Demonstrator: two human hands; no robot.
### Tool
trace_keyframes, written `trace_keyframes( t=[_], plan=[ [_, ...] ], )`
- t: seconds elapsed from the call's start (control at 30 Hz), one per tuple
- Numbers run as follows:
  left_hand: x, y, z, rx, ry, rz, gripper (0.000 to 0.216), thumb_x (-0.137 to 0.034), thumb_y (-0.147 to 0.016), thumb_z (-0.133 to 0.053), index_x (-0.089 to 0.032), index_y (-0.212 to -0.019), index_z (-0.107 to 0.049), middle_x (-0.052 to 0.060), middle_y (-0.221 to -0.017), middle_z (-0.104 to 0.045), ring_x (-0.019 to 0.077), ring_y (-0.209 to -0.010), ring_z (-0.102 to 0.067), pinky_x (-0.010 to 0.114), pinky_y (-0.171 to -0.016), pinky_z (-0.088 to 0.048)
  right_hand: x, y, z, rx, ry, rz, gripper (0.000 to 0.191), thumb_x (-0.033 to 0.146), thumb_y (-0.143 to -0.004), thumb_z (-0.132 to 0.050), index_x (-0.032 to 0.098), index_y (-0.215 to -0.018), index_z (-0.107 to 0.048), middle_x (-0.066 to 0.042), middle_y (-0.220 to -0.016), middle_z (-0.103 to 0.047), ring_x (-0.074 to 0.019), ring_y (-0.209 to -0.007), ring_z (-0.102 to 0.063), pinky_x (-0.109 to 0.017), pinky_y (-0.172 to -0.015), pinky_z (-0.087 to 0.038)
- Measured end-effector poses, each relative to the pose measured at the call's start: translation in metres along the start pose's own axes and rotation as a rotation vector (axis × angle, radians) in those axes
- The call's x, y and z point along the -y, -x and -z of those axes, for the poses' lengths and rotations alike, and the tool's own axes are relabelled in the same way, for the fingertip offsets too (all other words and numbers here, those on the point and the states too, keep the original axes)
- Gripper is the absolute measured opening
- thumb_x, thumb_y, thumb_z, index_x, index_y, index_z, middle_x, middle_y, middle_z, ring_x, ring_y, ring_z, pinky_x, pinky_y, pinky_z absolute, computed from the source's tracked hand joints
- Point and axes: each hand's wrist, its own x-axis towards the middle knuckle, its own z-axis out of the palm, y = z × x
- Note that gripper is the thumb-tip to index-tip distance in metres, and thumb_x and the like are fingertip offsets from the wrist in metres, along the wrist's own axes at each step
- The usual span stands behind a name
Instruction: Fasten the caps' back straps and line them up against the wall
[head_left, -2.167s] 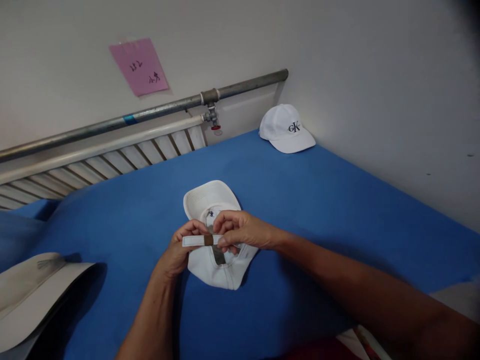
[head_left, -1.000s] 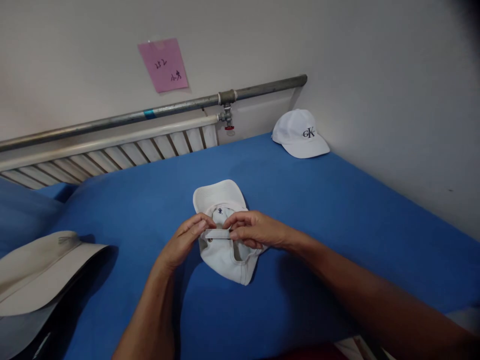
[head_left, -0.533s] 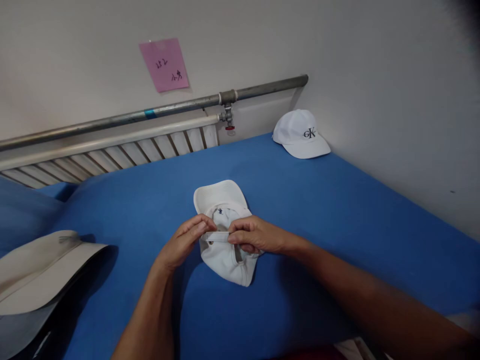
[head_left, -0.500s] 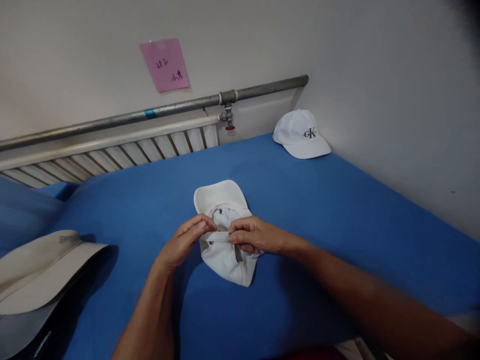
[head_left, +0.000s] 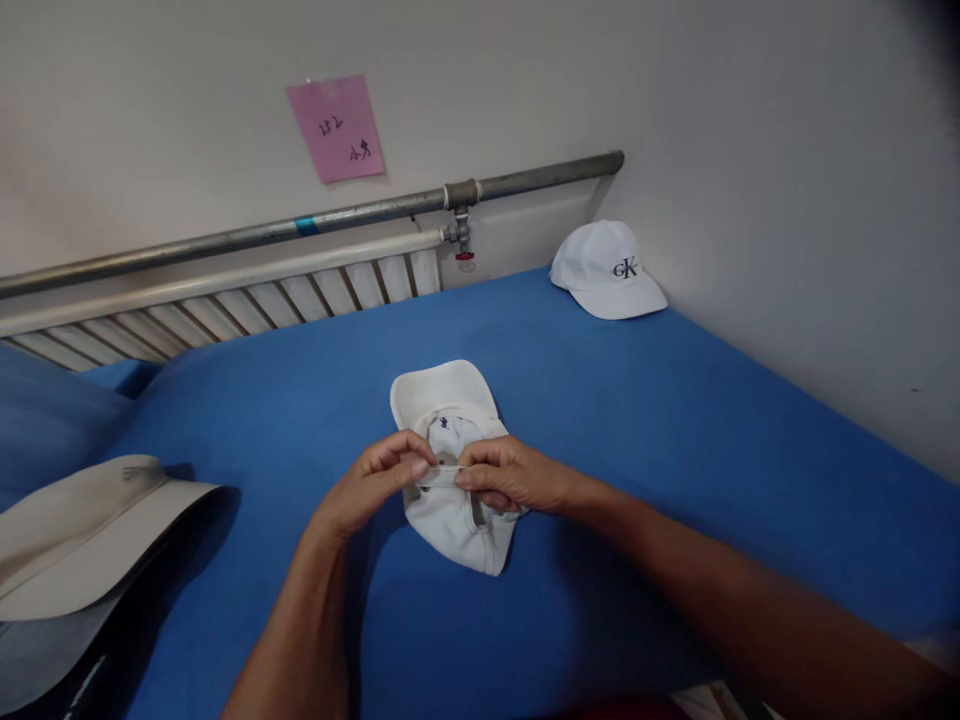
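Observation:
A white baseball cap (head_left: 457, 535) lies upside down on the blue bed sheet (head_left: 300, 400), its brim pointing away from me. Its inside and a small dark mark there show. Across the opening at the back runs the cap's strap (head_left: 442, 477). My left hand (head_left: 367, 485) pinches the strap's left part between thumb and fingertips. Close beside it, my right hand (head_left: 517, 472) grips the strap's right part, thumb and fingers closed. The fingers cover both ends of the strap.
Another white cap (head_left: 607, 270) with dark lettering sits at the far corner by the wall. At the left edge lie a beige cap (head_left: 97, 530) and a grey one (head_left: 60, 650) beneath it. A radiator (head_left: 225, 315), a pipe (head_left: 360, 215) and a pink note (head_left: 337, 130) are at the back.
My left thumb and fingers have closed down onto the strap, where before the fingers lay straighter along it. The right hand keeps its grip. The view has shifted slightly.

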Motion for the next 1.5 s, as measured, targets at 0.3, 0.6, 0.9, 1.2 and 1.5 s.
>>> trace_keyframes(
  t=[0.3,0.6,0.9,1.2,1.5],
  plan=[
    [0.001,0.000,0.001,0.010,0.047,0.056,0.019,-0.024,-0.070,-0.076,-0.016,-0.079,-0.060,-0.002,-0.068,-0.058,0.0083,-0.059,-0.049,0.020,-0.055,-0.036,-0.003,0.002,0.002,-0.106,0.209,0.188,0.020,0.028,-0.071,-0.071,0.015,-0.084,-0.063,0.005,-0.063,-0.054,-0.0051,-0.053,-0.046,-0.017,-0.049,-0.035],
    [-0.002,-0.001,0.000,0.005,0.027,0.080,0.023,-0.024,-0.068,-0.077,-0.016,-0.077,-0.058,-0.004,-0.067,-0.055,0.0070,-0.059,-0.048,0.019,-0.053,-0.035,-0.014,0.003,0.004,-0.203,0.702,0.534,0.021,0.030,-0.085,-0.060,0.016,-0.100,-0.064,-0.003,-0.087,-0.067,-0.0136,-0.079,-0.060,-0.025,-0.072,-0.044],
    [-0.001,-0.004,-0.008,0.002,-0.078,0.083,0.025,-0.029,-0.073,-0.073,-0.016,-0.071,-0.052,-0.004,-0.065,-0.052,0.0075,-0.059,-0.044,0.021,-0.055,-0.034,-0.011,0.001,-0.002,-0.326,0.843,0.645,0.018,0.020,-0.083,-0.058,0.016,-0.101,-0.058,-0.005,-0.090,-0.063,-0.0158,-0.082,-0.058,-0.029,-0.075,-0.046],
    [-0.006,0.002,-0.007,0.098,-0.226,-0.028,0.011,-0.020,-0.079,-0.060,-0.018,-0.090,-0.056,0.001,-0.084,-0.061,0.0130,-0.077,-0.055,0.024,-0.067,-0.040,-0.004,0.003,-0.008,-0.290,0.817,0.620,0.015,0.014,-0.079,-0.060,0.018,-0.094,-0.060,-0.004,-0.091,-0.062,-0.0146,-0.084,-0.057,-0.028,-0.077,-0.046],
    [-0.012,0.002,-0.005,0.107,-0.932,-0.094,0.029,-0.017,-0.071,-0.056,-0.018,-0.100,-0.061,0.005,-0.098,-0.065,0.0225,-0.094,-0.055,0.037,-0.086,-0.039,-0.004,0.008,0.002,-0.178,0.811,0.639,0.023,0.009,-0.077,-0.058,0.017,-0.097,-0.066,-0.004,-0.087,-0.062,-0.0145,-0.082,-0.058,-0.028,-0.078,-0.046]
  ],
)
